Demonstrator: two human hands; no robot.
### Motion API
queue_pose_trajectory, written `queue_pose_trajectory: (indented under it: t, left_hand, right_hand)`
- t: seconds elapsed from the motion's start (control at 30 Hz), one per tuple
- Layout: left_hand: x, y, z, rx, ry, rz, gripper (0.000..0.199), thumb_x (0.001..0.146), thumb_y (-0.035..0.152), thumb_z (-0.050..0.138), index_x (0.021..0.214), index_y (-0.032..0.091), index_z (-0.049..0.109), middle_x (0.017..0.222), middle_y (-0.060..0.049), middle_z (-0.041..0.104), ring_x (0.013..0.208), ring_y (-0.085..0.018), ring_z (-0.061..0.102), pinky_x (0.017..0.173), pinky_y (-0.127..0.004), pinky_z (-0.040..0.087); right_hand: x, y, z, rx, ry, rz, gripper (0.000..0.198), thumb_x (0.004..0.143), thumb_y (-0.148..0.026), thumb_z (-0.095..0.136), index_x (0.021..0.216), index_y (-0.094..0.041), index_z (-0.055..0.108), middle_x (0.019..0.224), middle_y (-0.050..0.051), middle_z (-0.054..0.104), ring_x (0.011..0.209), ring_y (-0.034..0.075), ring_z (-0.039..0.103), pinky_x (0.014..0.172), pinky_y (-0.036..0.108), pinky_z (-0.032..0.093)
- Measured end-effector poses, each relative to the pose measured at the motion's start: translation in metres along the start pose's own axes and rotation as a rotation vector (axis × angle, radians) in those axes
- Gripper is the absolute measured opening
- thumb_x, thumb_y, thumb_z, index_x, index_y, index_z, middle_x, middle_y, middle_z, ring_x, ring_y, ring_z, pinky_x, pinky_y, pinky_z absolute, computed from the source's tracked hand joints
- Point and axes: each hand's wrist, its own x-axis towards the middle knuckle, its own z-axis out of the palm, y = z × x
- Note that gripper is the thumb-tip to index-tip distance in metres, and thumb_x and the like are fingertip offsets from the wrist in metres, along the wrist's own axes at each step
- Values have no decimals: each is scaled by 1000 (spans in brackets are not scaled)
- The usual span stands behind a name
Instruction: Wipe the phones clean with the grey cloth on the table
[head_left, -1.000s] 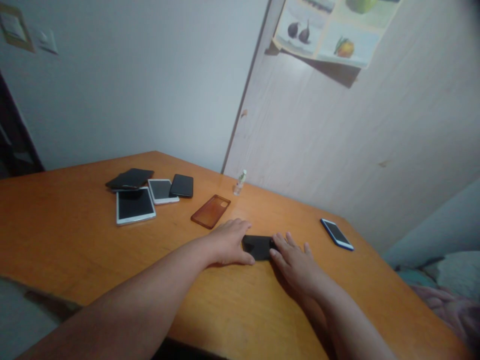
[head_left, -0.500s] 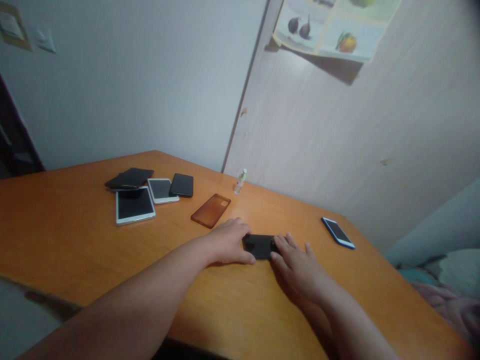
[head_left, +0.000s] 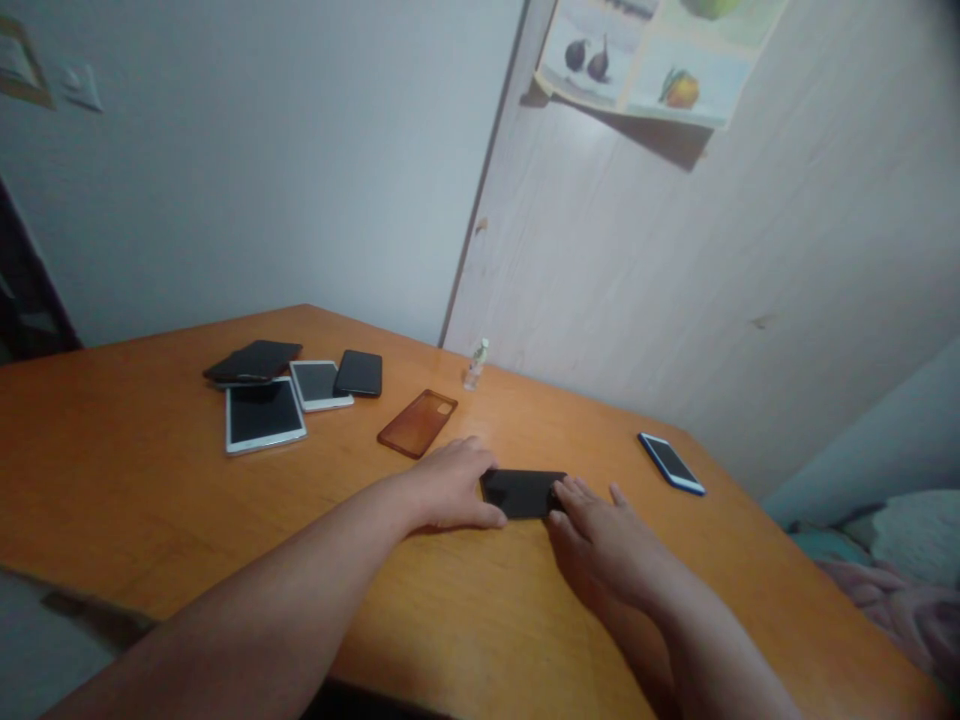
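Glossy black oblong phone (head_left: 521, 494); my left hand (head_left: 454, 485) clasps one end, right hand (head_left: 600, 522) touches other, hold unclear; translucent case (head_left: 417, 426) beyond.

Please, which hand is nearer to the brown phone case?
Left. The left hand is just on the near side of the brown phone case; the right hand lies farther right.

Poster (head_left: 652, 52) cut off, black phone (head_left: 519, 494) partly hidden

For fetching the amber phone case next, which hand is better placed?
Probably the left hand: the amber phone case lies just beyond it. It would first have to leave the left end of the dark phone. The right hand is farther off, at the phone's other end.
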Motion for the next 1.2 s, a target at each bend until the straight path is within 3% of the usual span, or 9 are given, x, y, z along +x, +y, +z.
queue_pose_trajectory:
  t: [0.1,0.23,0.3,0.4,0.53,0.77,0.93,1.0,1.2]
  left_hand:
    - [0,-1,1,-8,1,9,58,67,60,75,111,23,66,110,-7,59,105,-27,57,90,-35,48]
    - [0,-2,1,-2,2,9,60,67,60,75,113,23,66,110,-7,59,105,-28,57,89,-36,48]
    - [0,-2,1,0,4,4,61,67,60,75,114,23,65,110,-7,60,106,-28,57,89,-35,48]
    - [0,-1,0,-5,-4,5,59,68,60,74,114,24,66,110,-7,59,106,-28,57,90,-35,48]
    - [0,-1,0,-14,-6,-4,60,67,60,75,114,23,66,111,-7,58,106,-27,57,90,-35,48]
    - [0,1,-1,1,-7,-10,59,67,59,75,113,24,66,109,-7,59,105,-28,57,89,-35,48]
    - [0,1,-1,-1,-11,-9,59,67,59,75,114,24,66,111,-7,58,106,-27,57,90,-34,48]
    - [1,0,0,-4,-11,-7,60,67,60,75,115,24,66,111,-7,58,106,-27,57,90,-35,48]
    - [1,-5,3,-6,-15,20,65,65,62,75,117,25,65,110,-7,58,106,-28,57,89,-35,49]
  right_hand:
    - [-2,-1,-1,-6,17,-28,61,98,-43,40,145,-6,47,152,20,40,144,32,35,120,55,19]
    - [-16,-20,-1,132,-52,-252,63,98,-48,41,151,-15,40,159,11,30,147,27,27,122,45,23]
    - [-19,-23,-2,164,-67,-289,61,98,-49,41,151,-19,41,159,8,31,147,26,28,121,44,24]
    - [-16,-13,-6,125,-9,-167,56,98,-46,41,143,-15,53,152,13,44,140,29,42,116,45,33]
    - [-9,-1,-11,42,8,30,46,98,-41,39,124,-15,67,124,18,68,109,33,67,94,47,52]
    - [-18,-10,-11,135,-18,-210,53,97,-48,43,138,-19,58,146,12,52,134,29,50,112,44,38]
    - [-9,3,-14,78,-10,23,47,98,-43,39,128,-18,66,128,15,67,115,31,65,97,44,50]
    - [-7,4,-13,60,7,38,46,98,-42,40,128,-18,66,126,16,67,113,32,66,95,45,51]
    - [-16,-20,-10,221,-26,-335,51,98,-45,42,142,-23,54,149,5,49,137,25,47,116,41,34]
